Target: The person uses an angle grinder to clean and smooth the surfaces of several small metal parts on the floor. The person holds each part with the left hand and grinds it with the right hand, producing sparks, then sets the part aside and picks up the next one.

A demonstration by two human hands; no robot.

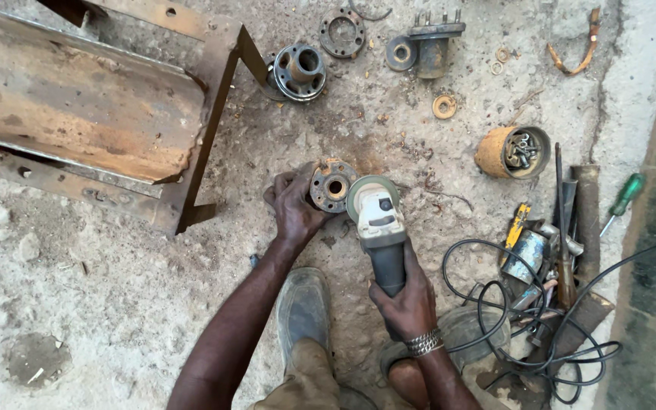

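Being steadied on the ground, a rusty flange (332,184) is being clamped by the left hand (294,206); an angle grinder (380,228) is being gripped by the right hand (406,304), its disc touching the flange rim.

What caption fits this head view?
Left hand steadies a rusty round flange on the gritty ground while the right hand holds an angle grinder against it.
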